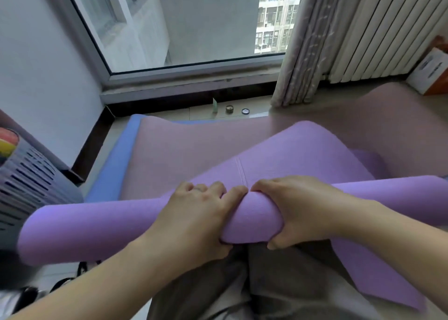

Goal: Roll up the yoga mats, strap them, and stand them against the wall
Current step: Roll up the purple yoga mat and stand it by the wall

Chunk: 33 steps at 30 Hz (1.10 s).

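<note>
A purple yoga mat (84,227) is partly rolled into a long tube lying across my lap, with its loose end (298,154) curving up and away in front of me. My left hand (194,213) and my right hand (303,210) both clasp the middle of the roll, side by side, fingers over the top and thumbs underneath. Under it a pink mat (181,150) lies flat on the floor, and a blue mat (121,145) shows along the pink one's left edge.
A white wall (41,77) is on the left, a large window (181,23) ahead, a curtain (303,53) and radiator (378,28) to the right. A grey slotted basket (29,184) stands at left. Small items (230,109) sit by the sill; a box (431,72) at far right.
</note>
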{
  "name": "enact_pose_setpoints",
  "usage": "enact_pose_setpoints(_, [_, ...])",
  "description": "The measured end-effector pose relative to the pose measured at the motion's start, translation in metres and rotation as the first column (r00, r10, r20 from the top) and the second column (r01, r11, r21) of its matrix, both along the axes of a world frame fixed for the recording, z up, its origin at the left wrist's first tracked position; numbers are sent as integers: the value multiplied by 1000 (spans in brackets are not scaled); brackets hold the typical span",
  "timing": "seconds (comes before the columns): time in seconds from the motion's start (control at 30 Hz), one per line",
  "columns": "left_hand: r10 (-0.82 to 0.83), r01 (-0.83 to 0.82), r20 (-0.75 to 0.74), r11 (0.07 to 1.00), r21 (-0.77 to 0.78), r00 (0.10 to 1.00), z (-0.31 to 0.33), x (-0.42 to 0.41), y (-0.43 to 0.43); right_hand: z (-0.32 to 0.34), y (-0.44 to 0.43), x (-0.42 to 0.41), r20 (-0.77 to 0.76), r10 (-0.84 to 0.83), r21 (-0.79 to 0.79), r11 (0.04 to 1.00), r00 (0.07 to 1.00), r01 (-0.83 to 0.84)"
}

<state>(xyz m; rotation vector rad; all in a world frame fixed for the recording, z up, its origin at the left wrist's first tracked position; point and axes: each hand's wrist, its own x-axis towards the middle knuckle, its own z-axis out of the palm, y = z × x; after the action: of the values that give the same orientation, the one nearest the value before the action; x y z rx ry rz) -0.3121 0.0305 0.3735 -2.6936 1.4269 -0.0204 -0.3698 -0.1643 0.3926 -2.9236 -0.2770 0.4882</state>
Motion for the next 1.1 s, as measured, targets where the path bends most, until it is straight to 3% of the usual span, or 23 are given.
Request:
enact_pose_setpoints(0.1, [35, -31, -117, 999, 38, 993, -4, 3, 1, -8, -2, 0, -9, 26, 2, 1000, 1000, -26])
enact_pose_setpoints(0.2, [70, -72, -260, 997, 1, 963, -3, 15, 1, -11, -3, -7, 105, 68, -94, 994, 992, -58])
enact_pose_setpoints(0.33, [93, -76, -505, 996, 55, 858, -1, 36, -6, -21, 3, -11, 139, 55, -170, 985, 989, -31])
enact_pose_setpoints(0.4, [96, -78, -560, 995, 56, 823, 2, 46, -10, -25, 1, -2, 120, 25, -181, 983, 993, -3])
enact_pose_setpoints(0.47, [65, -48, -420, 998, 50, 905, 4, 46, -11, -22, -5, 11, 79, -4, -140, 990, 997, 15])
enact_pose_setpoints(0.53, [25, -19, -159, 999, 42, 987, 2, 36, -10, -18, -12, 23, 11, -28, -67, 997, 1000, 29])
enact_pose_setpoints(0.63, [43, -43, 0, 998, 40, 999, -13, 20, -8, -13, -19, 45, -137, -37, 6, 999, 990, 38])
enact_pose_setpoints(0.77, [80, -80, 7, 997, 18, 997, -26, 33, -10, -12, -22, 54, -191, -54, 30, 998, 980, 61])
enact_pose_setpoints(0.93, [87, -77, -180, 995, 57, 980, -20, 55, -14, -30, -7, 30, 150, 12, -195, 981, 989, 18])
enact_pose_setpoints(1.0, [76, -68, -273, 997, 39, 959, -14, 64, -17, -33, -7, 37, 176, -8, -200, 979, 984, 44])
enact_pose_setpoints(1.1, [99, -98, -184, 995, 17, 978, -14, 69, -17, -23, -18, 55, 119, -53, -129, 989, 991, 69])
